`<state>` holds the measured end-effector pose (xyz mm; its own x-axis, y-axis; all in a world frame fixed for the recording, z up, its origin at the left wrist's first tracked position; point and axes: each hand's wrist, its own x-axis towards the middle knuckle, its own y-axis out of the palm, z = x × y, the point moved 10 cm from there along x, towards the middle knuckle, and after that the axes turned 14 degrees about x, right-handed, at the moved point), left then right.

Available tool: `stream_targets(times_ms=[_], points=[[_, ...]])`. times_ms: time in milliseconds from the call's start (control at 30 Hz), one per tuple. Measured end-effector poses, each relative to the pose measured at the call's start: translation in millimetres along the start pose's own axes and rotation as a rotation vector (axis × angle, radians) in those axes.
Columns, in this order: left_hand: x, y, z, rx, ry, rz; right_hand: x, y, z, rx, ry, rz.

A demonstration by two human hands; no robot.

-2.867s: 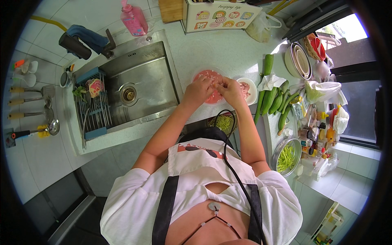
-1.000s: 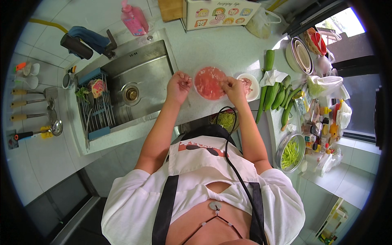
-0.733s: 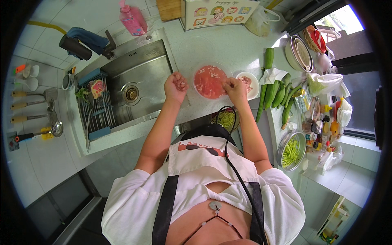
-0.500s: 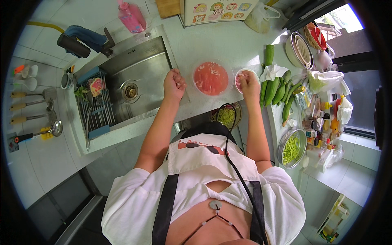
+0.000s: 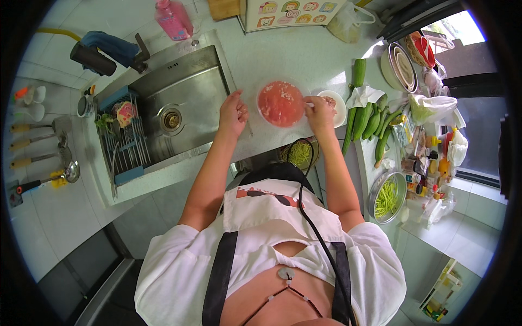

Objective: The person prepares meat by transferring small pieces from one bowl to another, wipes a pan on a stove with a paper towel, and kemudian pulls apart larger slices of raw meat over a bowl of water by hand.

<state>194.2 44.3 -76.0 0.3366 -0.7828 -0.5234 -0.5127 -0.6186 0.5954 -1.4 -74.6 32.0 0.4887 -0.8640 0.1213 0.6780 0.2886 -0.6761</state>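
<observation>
A round clear bowl (image 5: pixel 280 104) of pinkish-red liquid with pale bits floating in it stands on the counter in front of me. My right hand (image 5: pixel 321 113) is between it and a small white bowl (image 5: pixel 341 110), fingers pinched at the clear bowl's right rim. Whatever those fingers hold is too small to make out. Part of the white bowl and its contents lies behind this hand. To the left of the clear bowl, my left hand (image 5: pixel 234 114) is held curled closed beside the sink's edge; its inside is hidden.
On the left is a steel sink (image 5: pixel 190 81) with a dish rack (image 5: pixel 128 136). Cucumbers (image 5: pixel 360 120) and other long green vegetables lie to the right, near a metal bowl (image 5: pixel 387 198) of green shreds. A basket of shreds (image 5: pixel 298 154) sits below the counter edge.
My right hand has moved left, from over the small white bowl to the clear bowl's right rim, uncovering more of the white bowl. My left hand stays closed in nearly the same place.
</observation>
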Motion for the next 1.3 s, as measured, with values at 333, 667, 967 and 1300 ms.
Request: stream_targets(times_ms=[333, 667, 967, 1300], points=[[-7, -7, -10, -0.123, -0.022, 0.117, 27, 102, -33, -0.149, 0.189, 0.344], [-10, -26, -18, -0.145, 0.023, 0.051, 22, 143, -26, 0.027, 0.25, 0.519], [-6, -19, -15, -0.128, -0.007, 0.151, 9, 143, -40, 0.917, 0.686, 0.496], [-4, 2, -9, -0.056, -0.023, 0.19, -4, 120, -26, 1.325, 0.853, 0.529]])
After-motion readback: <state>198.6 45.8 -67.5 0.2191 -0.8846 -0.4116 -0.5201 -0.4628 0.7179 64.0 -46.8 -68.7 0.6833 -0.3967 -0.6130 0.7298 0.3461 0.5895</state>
